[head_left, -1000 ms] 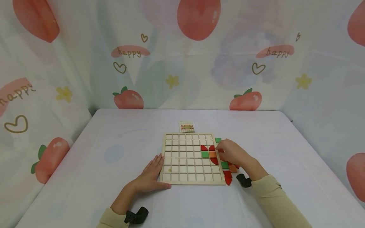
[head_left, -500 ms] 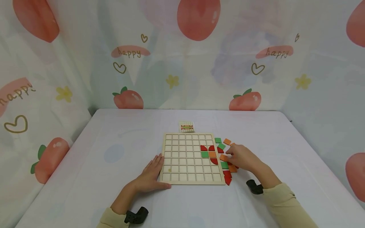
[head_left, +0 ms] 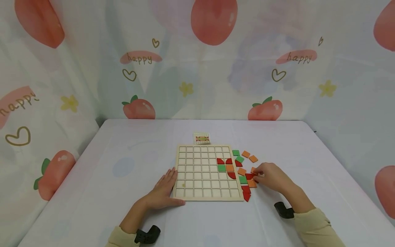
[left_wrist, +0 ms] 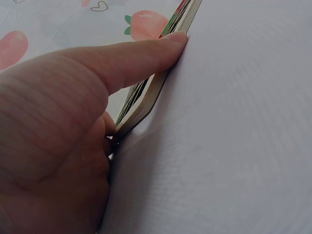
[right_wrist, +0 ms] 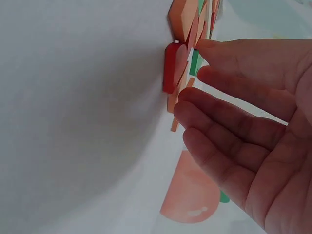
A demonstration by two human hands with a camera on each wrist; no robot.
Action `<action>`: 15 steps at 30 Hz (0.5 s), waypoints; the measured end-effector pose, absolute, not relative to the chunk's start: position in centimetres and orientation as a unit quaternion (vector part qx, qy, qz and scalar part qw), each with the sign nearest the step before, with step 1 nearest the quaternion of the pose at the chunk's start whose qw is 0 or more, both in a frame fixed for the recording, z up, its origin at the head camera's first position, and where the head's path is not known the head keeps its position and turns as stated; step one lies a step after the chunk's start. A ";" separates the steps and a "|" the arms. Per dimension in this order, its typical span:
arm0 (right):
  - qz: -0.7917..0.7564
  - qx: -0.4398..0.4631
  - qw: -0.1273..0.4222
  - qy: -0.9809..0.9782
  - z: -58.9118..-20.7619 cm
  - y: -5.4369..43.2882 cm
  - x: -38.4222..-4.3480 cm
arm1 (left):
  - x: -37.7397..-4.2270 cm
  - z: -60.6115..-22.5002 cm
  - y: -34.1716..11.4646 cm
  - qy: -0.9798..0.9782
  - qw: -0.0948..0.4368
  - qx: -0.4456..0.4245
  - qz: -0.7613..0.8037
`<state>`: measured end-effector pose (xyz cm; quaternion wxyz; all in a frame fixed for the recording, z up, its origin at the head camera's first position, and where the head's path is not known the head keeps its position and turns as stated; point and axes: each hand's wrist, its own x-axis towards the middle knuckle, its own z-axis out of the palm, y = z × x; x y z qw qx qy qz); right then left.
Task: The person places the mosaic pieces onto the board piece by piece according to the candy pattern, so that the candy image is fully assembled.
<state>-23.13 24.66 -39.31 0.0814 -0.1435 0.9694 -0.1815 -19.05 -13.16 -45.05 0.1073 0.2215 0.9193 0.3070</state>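
Head view: left hand (head_left: 159, 195), thumb splayed, touches board (head_left: 189, 184); right hand (head_left: 273, 176), fingers parted, partly hides orange tile (head_left: 253, 169).

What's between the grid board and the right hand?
At least an orange tile, a green tile and a red tile; the head view shows them.

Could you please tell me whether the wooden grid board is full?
Not full: the grid board holds only five coloured pieces; most of it is bare.

A gridded wooden board (head_left: 197, 176) holding five tiles (head_left: 229, 168) lies midway across the tabletop (head_left: 145, 144); loose red, green and orange tiles (head_left: 243, 179) lie nearer its right edge.
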 end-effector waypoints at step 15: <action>-0.163 -0.119 0.068 0.977 -40.0 24.8 -22.9 | -19.1 -45.0 -13.2 0.919 0.104 0.220 0.310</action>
